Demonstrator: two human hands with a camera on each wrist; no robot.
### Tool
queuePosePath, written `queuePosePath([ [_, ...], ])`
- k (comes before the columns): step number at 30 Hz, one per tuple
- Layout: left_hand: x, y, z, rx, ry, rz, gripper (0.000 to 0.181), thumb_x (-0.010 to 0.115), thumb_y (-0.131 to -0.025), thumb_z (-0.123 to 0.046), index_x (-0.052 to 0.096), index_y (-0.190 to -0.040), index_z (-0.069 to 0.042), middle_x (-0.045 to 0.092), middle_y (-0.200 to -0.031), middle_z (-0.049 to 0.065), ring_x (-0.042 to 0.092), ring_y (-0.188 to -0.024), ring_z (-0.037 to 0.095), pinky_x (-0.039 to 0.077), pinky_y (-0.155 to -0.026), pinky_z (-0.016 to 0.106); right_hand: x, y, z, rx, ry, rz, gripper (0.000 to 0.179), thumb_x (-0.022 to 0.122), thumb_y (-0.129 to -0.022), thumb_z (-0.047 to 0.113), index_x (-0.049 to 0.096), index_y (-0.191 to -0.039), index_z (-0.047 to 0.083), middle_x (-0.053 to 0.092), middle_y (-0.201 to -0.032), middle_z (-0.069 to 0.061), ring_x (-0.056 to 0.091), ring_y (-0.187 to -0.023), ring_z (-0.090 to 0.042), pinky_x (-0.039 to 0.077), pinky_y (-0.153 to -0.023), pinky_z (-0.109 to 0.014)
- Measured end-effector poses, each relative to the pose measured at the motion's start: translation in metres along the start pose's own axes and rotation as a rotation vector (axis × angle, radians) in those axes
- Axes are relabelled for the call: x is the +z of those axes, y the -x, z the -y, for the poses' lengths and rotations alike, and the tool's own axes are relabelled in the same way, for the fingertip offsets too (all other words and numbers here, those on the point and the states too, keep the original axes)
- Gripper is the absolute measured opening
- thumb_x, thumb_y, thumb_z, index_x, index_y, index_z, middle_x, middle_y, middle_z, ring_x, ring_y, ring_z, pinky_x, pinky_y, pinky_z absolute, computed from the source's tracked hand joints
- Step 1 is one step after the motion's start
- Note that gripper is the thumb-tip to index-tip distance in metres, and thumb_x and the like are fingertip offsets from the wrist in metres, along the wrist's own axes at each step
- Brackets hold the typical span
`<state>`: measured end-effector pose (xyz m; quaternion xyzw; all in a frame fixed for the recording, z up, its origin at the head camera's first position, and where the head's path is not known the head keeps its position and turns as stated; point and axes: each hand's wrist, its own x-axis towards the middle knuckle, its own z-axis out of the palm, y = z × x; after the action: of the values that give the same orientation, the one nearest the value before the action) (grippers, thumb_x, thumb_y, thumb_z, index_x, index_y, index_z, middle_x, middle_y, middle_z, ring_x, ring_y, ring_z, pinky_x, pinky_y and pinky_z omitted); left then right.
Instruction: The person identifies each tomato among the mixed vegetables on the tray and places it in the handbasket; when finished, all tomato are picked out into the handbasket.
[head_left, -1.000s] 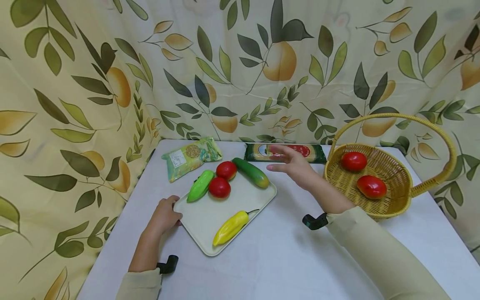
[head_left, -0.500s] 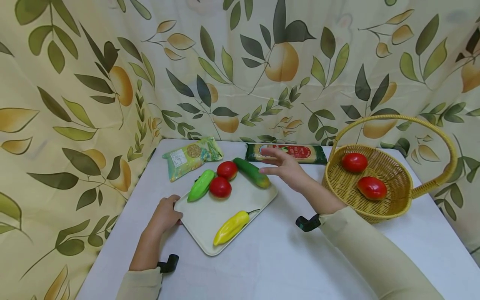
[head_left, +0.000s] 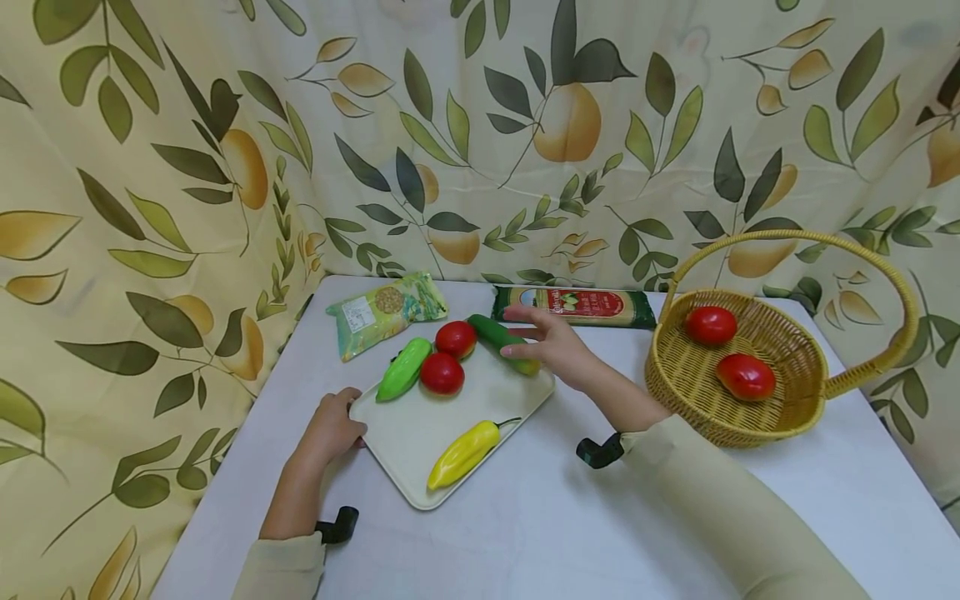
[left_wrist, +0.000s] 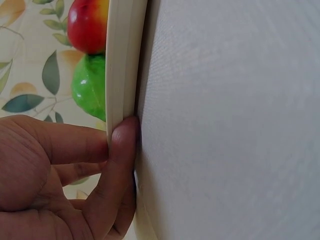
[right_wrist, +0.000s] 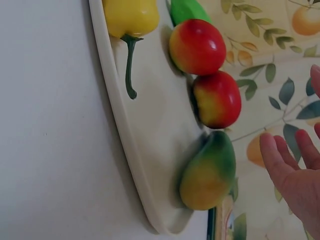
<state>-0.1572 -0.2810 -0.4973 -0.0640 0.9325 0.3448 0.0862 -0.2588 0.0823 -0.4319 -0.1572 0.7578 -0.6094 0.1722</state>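
Observation:
At the left corner of a cream tray (head_left: 405,450), my left hand (head_left: 330,427) pinches the rim between thumb and fingers (left_wrist: 122,142). My right hand (head_left: 557,348) hovers with spread fingers over a long dark green fruit with a yellowish end (head_left: 495,335), overlapping it in the head view. A gap shows between them in the right wrist view, where the fruit (right_wrist: 209,172) lies on the tray. Two red round fruits (head_left: 442,374) with yellow patches and a light green vegetable (head_left: 403,369) lie beside it. A yellow pepper (head_left: 463,455) rests near the tray's front edge.
A wicker basket (head_left: 667,400) with a tall handle stands to the right, two red fruits (head_left: 746,377) inside. Behind the tray lie a green-yellow food bag (head_left: 386,312) and a long dark green packet (head_left: 592,306). A patterned curtain (head_left: 480,125) hangs behind the white-covered table.
My right hand has moved left from beside the basket to over the dark green fruit, its fingers still spread. The left hand keeps its pinch on the tray, which stays in place.

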Motion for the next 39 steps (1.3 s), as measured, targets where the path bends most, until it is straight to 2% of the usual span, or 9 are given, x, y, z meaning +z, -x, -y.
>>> queuePosePath([
  [10, 0.0, 0.001, 0.0, -0.008, -0.012, -0.007, 0.055, 0.063, -0.078, 0.003, 0.054, -0.132, 0.01, 0.056, -0.109, 0.026, 0.058, -0.091, 0.033, 0.049, -0.075, 0.039, 0.018, -0.007, -0.01, 0.024, 0.023, 0.017, 0.062, 0.077, -0.088, 0.01, 0.051, -0.145, 0.012, 0.045, -0.152, -0.014, 0.048, -0.134, -0.032, 0.045, -0.104, -0.042],
  [18, 0.001, 0.0, 0.001, -0.017, 0.008, -0.005, 0.055, 0.063, -0.078, 0.004, 0.054, -0.132, 0.01, 0.055, -0.109, 0.026, 0.058, -0.088, 0.031, 0.05, -0.072, 0.036, 0.033, -0.013, -0.02, 0.046, 0.033, 0.046, 0.067, 0.078, -0.087, 0.016, 0.049, -0.147, 0.011, 0.047, -0.151, -0.011, 0.048, -0.135, -0.034, 0.043, -0.106, -0.047],
  [24, 0.001, 0.0, 0.001, -0.021, -0.001, -0.002, 0.055, 0.063, -0.078, 0.003, 0.054, -0.132, 0.009, 0.056, -0.109, 0.025, 0.058, -0.09, 0.032, 0.049, -0.074, 0.038, 0.043, -0.016, -0.025, 0.067, 0.029, 0.054, 0.065, 0.077, -0.088, 0.012, 0.049, -0.147, 0.01, 0.05, -0.148, -0.007, 0.051, -0.131, -0.028, 0.045, -0.104, -0.044],
  [32, 0.0, 0.0, 0.0, -0.026, -0.002, -0.004, 0.055, 0.063, -0.079, 0.003, 0.054, -0.132, 0.009, 0.057, -0.11, 0.025, 0.057, -0.091, 0.032, 0.049, -0.073, 0.036, 0.053, -0.018, -0.029, 0.038, 0.035, 0.077, 0.063, 0.076, -0.089, 0.012, 0.05, -0.146, 0.008, 0.05, -0.148, -0.011, 0.05, -0.132, -0.034, 0.047, -0.101, -0.044],
  [39, -0.001, 0.002, -0.002, -0.019, -0.004, -0.009, 0.055, 0.063, -0.079, 0.003, 0.054, -0.133, 0.01, 0.056, -0.11, 0.025, 0.057, -0.093, 0.033, 0.049, -0.077, 0.04, 0.059, -0.018, -0.03, 0.06, 0.061, 0.086, 0.065, 0.079, -0.087, 0.017, 0.052, -0.146, 0.012, 0.052, -0.147, -0.006, 0.052, -0.131, -0.03, 0.05, -0.098, -0.044],
])
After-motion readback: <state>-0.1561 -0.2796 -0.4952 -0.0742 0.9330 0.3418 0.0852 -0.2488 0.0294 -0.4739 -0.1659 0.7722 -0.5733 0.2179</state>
